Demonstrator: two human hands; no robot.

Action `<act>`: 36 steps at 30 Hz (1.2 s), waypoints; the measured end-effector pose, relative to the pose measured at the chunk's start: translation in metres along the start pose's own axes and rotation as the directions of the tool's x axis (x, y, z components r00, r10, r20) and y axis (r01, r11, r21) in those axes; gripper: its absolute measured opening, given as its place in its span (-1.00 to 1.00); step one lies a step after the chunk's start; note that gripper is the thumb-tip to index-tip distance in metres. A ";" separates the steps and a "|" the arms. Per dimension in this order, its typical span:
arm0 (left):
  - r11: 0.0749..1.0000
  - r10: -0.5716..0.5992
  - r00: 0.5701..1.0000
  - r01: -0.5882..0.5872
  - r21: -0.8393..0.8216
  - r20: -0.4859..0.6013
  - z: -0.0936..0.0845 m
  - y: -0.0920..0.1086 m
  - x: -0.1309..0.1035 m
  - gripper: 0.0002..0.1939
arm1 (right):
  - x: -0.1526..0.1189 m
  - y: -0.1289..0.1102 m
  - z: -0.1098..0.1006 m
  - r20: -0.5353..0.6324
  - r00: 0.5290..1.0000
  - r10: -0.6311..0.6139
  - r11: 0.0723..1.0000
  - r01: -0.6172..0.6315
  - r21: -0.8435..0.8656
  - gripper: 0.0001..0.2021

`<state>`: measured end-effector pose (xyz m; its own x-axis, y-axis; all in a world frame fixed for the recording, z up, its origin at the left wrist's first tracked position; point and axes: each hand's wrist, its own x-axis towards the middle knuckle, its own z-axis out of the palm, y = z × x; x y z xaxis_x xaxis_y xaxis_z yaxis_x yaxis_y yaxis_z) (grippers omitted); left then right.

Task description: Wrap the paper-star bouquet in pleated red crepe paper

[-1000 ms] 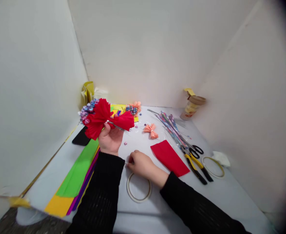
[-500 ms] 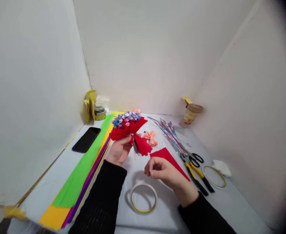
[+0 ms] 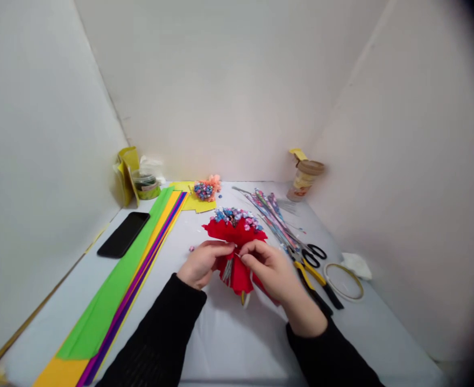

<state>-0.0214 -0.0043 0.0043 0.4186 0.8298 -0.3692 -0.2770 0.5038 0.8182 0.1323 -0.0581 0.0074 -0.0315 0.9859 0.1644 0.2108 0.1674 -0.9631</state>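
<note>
A small bouquet (image 3: pixel 237 232) of blue and pink paper flowers, wrapped in red paper, stands tilted between my hands, its thin wire stems showing below. My left hand (image 3: pixel 202 262) is closed around the gathered waist of the bouquet, thumb on the paper. Against that same waist, my right hand (image 3: pixel 267 266) pinches with thumb and forefinger what looks like the end of white tape. Partly behind the lower red paper, a roll of tape (image 3: pixel 245 300) shows edge-on. Another piece of red paper (image 3: pixel 266 290) lies under my right hand, mostly hidden.
Coloured paper strips (image 3: pixel 99 301) and a phone (image 3: pixel 124 235) lie left. A second flower bunch (image 3: pixel 206 189) sits at the back. Right are wire-stemmed flowers (image 3: pixel 275 215), scissors (image 3: pixel 314 255), yellow-handled pliers (image 3: pixel 315 279), another tape roll (image 3: pixel 360 290) and a cup (image 3: pixel 306 180).
My right hand has risen to the bouquet's waist, and the tape roll has gone from open view to behind the paper. The bouquet is lower and further right in view.
</note>
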 end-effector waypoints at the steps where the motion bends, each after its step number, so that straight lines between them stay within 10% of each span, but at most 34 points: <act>1: 1.000 0.012 1.000 -0.012 0.011 -0.011 0.002 -0.001 0.000 -0.81 | 0.000 0.003 0.002 -0.033 0.999 -0.002 0.999 0.001 -0.033 -0.92; 18: 0.980 0.102 0.981 -0.128 0.153 0.164 0.001 -0.010 0.003 -0.74 | 0.002 0.011 0.012 -0.258 0.966 -0.027 0.978 -0.027 -0.205 -0.95; 24: 0.984 0.153 0.988 -0.150 0.094 -0.036 0.006 -0.012 0.007 -0.75 | 0.000 0.010 0.017 -0.275 0.956 -0.100 0.952 0.012 -0.305 -0.94; 36: 0.982 0.111 0.993 -0.106 0.155 -0.030 0.001 -0.003 0.004 -0.83 | 0.005 0.028 0.010 -0.137 0.978 0.158 0.983 -0.142 0.114 -0.85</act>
<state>-0.0183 -0.0027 0.0013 0.3591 0.8875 -0.2887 -0.1824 0.3701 0.9109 0.1284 -0.0485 -0.0210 0.1359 0.9900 0.0382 0.1006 0.0246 -0.9946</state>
